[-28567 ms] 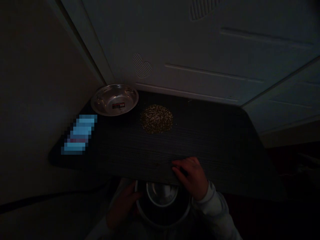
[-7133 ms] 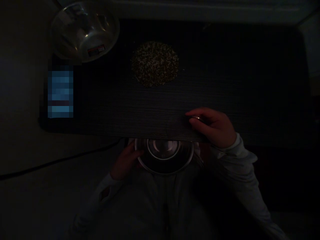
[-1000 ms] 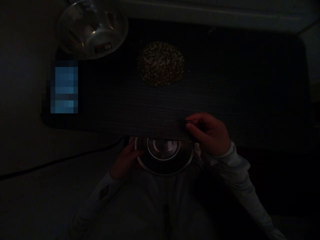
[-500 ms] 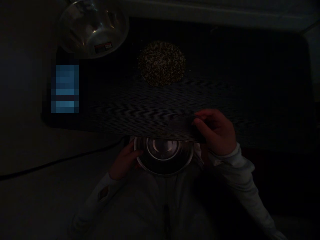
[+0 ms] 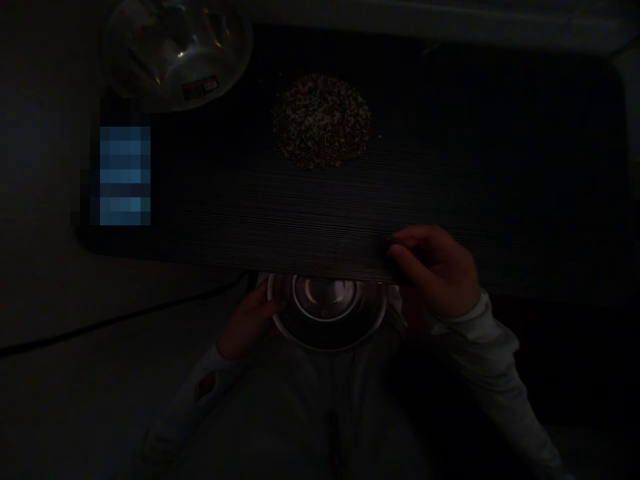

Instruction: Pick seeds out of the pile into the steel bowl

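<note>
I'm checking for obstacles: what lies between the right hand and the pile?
Dark, lined tabletop lies between the right hand and the pile in the head view; the light is dim.

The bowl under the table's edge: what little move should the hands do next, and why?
Maybe the right hand could sweep the faint specks, perhaps grains, off the near edge of the table. They lie beside that edge, and the left hand holds the bowl partly beneath it, so the bowl might catch them.
</note>
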Demonstrator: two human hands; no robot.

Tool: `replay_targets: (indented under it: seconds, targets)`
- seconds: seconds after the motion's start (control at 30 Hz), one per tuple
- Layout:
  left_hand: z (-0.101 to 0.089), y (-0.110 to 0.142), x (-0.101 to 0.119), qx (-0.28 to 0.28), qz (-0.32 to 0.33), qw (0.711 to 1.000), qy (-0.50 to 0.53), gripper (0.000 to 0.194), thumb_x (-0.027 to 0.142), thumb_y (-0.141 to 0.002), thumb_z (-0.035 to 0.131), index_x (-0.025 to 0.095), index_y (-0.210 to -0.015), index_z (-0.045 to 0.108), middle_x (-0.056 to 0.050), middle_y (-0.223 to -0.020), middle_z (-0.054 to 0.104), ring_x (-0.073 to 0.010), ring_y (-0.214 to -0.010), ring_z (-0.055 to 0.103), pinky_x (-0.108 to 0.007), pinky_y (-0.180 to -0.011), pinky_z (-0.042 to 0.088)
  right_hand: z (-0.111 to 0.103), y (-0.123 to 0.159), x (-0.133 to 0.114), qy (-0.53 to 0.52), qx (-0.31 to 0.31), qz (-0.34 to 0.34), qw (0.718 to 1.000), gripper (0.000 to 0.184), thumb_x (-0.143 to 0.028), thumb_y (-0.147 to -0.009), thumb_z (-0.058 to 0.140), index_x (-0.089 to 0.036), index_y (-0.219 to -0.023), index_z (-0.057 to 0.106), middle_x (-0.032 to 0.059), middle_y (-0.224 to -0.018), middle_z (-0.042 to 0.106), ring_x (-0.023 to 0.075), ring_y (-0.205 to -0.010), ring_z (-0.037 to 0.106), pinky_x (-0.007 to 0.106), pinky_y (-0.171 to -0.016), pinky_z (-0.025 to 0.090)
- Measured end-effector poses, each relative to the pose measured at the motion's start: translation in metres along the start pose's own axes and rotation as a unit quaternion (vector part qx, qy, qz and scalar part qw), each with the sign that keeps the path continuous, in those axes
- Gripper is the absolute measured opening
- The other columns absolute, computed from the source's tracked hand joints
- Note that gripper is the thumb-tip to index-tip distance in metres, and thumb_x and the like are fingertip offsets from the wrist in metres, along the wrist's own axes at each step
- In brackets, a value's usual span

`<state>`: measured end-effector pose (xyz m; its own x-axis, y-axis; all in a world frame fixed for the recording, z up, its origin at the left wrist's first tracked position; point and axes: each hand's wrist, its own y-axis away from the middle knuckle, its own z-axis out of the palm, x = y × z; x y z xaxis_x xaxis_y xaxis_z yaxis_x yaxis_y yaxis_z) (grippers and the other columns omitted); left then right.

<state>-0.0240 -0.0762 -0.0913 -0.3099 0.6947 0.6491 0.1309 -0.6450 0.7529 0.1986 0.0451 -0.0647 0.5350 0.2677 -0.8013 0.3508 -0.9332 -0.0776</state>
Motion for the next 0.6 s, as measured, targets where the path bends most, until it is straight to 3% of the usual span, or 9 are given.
replay_targets:
  seconds: [0.2, 0.43, 0.6]
  targets:
    - [-0.0005, 0.0008, -0.0001, -0.004, -0.001, 1.000, -0.007, 0.027, 0.021, -0.059, 0.058, 0.020, -0.087, 0.055, 0.006, -0.050, 0.052, -0.0077, -0.036, 0.041, -0.021, -0.035, 0.030, -0.0011, 0.0000, 0.0000, -0.006, -0.030, 0.000, 1.000, 0.016, -0.024, -0.070, 0.053, -0.022, -0.085, 0.054, -0.0013, -0.071, 0.055, 0.0106, -0.066, 0.053, 0.024, -0.060, 0.043]
    - [-0.0019, -0.0005, -0.0042, -0.016, -0.003, 1.000, 0.008, 0.034, 0.021, -0.061, 0.057, 0.020, -0.095, 0.054, 0.005, -0.051, 0.051, -0.0078, -0.036, 0.040, -0.021, -0.035, 0.029, -0.0003, -0.0007, -0.0009, -0.007, -0.015, 0.011, 1.000, 0.016, -0.025, -0.070, 0.053, -0.022, -0.086, 0.053, -0.0011, -0.071, 0.056, 0.0111, -0.065, 0.053, 0.025, -0.059, 0.042]
    - [-0.0007, 0.0001, -0.0012, 0.001, -0.007, 1.000, 0.009, 0.037, 0.021, -0.059, 0.058, 0.019, -0.096, 0.054, 0.003, -0.057, 0.055, -0.0108, -0.044, 0.048, -0.024, -0.042, 0.037, -0.0014, -0.0013, -0.0011, -0.005, -0.029, 0.005, 1.000, 0.016, -0.024, -0.069, 0.054, -0.021, -0.085, 0.054, -0.0016, -0.070, 0.056, 0.0104, -0.064, 0.053, 0.023, -0.058, 0.042]
